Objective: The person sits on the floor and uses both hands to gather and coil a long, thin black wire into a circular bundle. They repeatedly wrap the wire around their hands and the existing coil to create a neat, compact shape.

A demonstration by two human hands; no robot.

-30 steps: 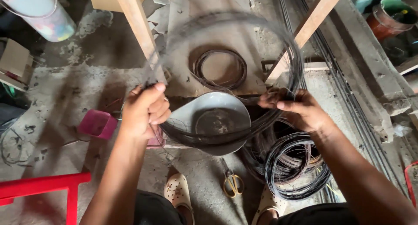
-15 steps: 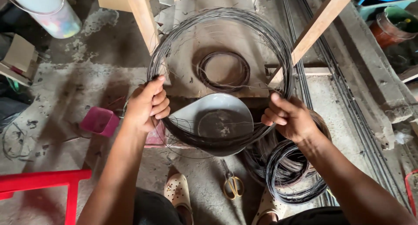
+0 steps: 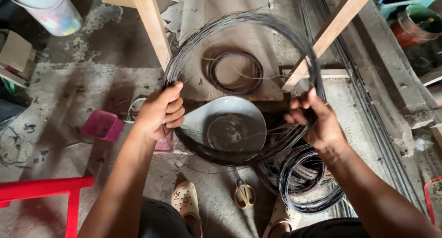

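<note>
I hold a large coil of thin dark wire (image 3: pixel 248 21) up in front of me, spread as a wide ring. My left hand (image 3: pixel 160 111) grips its left side and my right hand (image 3: pixel 315 118) grips its right side. Through the ring I see a grey metal pan (image 3: pixel 221 120) on the floor and a smaller wire coil (image 3: pixel 235 73) lying on a board beyond it. Another dark wire coil (image 3: pixel 306 180) rests on the floor under my right forearm.
Yellow-handled scissors (image 3: pixel 244 194) lie on the concrete between my sandalled feet (image 3: pixel 184 201). A pink box (image 3: pixel 102 125) sits left, a red frame (image 3: pixel 41 189) at lower left. Two slanted wooden posts (image 3: pixel 149 26) rise ahead; long steel rods (image 3: pixel 363 104) run along the right.
Both hands have lifted and turned the big coil, so its ring now stands wider and higher. My right hand has shifted its grip further up the right side.
</note>
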